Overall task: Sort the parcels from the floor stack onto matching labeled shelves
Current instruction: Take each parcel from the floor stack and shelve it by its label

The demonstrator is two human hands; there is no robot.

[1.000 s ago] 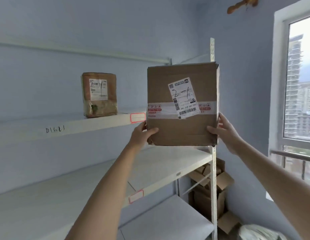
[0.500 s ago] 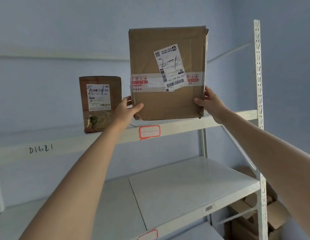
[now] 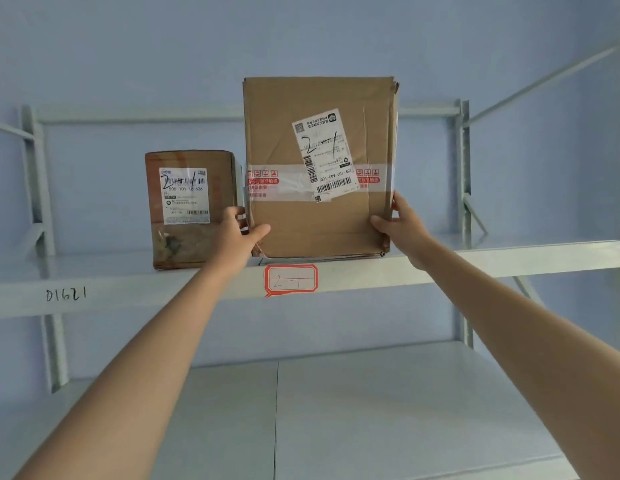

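Blue wall behind a white shelf (image 3: 440, 261). Left hand (image 3: 237, 230) and right hand (image 3: 400, 221) grip the big box (image 3: 315, 216) beside a small box (image 3: 190, 209).

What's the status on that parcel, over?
Left hand and right hand grip large parcel, upright on shelf marked 2-1. Smaller parcel close left.

One second ago the large parcel (image 3: 319, 168) was held in the air in front of the shelving; now its bottom edge stands on the upper shelf (image 3: 474, 263), above the red-bordered tag (image 3: 290, 280) marked 2-1. It has come just beside the small parcel (image 3: 192, 209). The left hand (image 3: 237, 233) and right hand (image 3: 400, 225) still grip its lower sides.
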